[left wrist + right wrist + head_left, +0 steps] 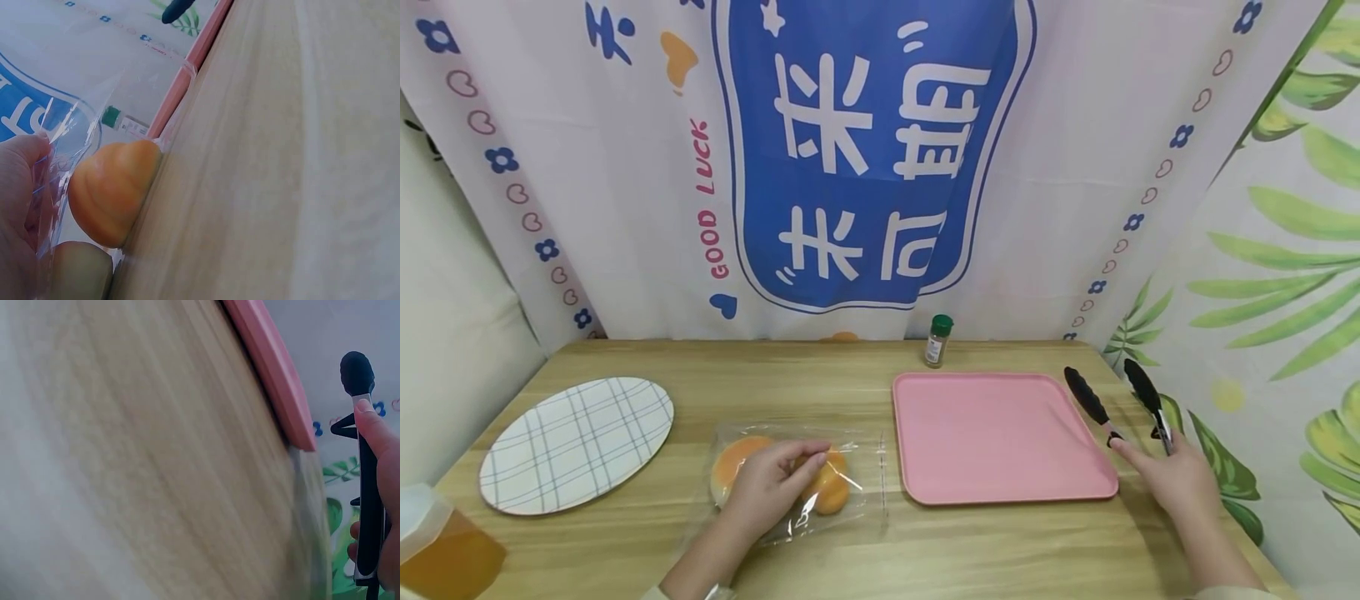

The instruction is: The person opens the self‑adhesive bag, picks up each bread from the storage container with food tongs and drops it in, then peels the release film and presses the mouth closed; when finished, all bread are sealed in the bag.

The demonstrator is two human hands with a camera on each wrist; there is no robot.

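Wooden bench [1000,546]: left grip [775,483] pinches clear bag [867,475] of orange buns [831,487], apparently to steady it, left of pink tray [1000,437]; right grip [1183,483] holds black tongs [1086,396], tips parted, likely from light pressure.

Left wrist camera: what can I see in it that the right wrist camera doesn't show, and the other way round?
Only the left wrist view shows the left hand, the clear plastic bag, two orange-brown buns and the small green-capped bottle.

Only the right wrist view shows the right hand, gripping the tongs.

Both show the wooden table, part of the pink tray and some green leaf print. The dark tip atop the left view is probably the tongs' end.
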